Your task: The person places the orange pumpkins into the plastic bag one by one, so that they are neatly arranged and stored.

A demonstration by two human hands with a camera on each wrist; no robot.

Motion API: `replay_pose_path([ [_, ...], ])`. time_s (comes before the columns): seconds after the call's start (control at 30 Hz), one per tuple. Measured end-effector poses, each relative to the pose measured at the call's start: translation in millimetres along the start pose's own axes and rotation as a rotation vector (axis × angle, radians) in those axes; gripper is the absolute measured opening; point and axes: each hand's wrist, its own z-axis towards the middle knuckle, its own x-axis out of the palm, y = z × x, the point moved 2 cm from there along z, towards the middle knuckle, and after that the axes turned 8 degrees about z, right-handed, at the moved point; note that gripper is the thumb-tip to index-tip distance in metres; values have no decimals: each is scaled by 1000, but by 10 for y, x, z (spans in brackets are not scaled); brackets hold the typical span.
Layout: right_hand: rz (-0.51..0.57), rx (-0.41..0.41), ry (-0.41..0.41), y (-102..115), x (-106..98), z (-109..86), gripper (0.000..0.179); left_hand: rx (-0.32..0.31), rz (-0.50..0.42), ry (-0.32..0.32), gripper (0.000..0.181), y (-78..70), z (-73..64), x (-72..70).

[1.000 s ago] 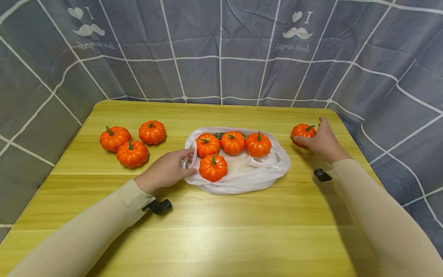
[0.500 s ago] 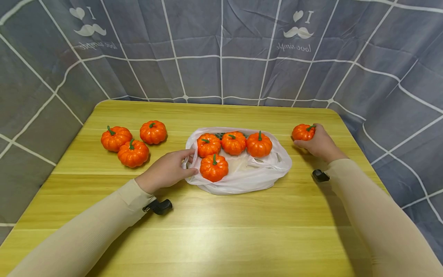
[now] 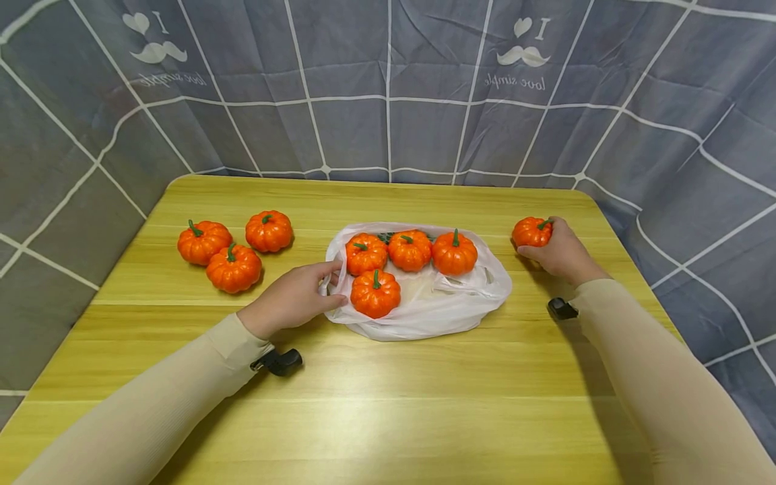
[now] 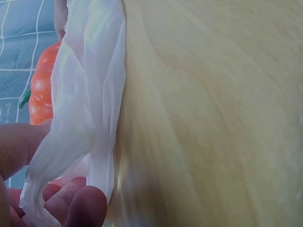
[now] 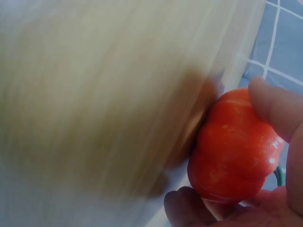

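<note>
Right hand point(image 3: 565, 253): is gripping rightmost pumpkin point(image 3: 530, 232), well right of bag point(image 3: 418, 327)
Left hand point(image 3: 295, 296): is holding bag's left edge

The person's left sleeve point(image 3: 145, 404) and right sleeve point(image 3: 661, 384) are long, close-fitting and beige, ending at the wrists. A small, rounded black device point(image 3: 280, 362) juts from the left cuff, another point(image 3: 562, 308) from the right. The hands point(image 3: 294, 298) are bare.
</note>
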Motion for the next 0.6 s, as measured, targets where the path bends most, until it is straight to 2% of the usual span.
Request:
replay_pose_path([
  [0.2,-4,-20,-26,-19,5,-1,104,2,1,2,77,-7,9,5],
  [0.37,45,-51,-84,11,-10,-11,104,5,3,0,77,-6,13,8],
  [0.47,107,-82,-121,102,-16,-42,103,4,5,1,77,-6,14,8],
  [0.6,156,-159,-162,348,3,-135,101,5,7,2,77,-8,14,2],
])
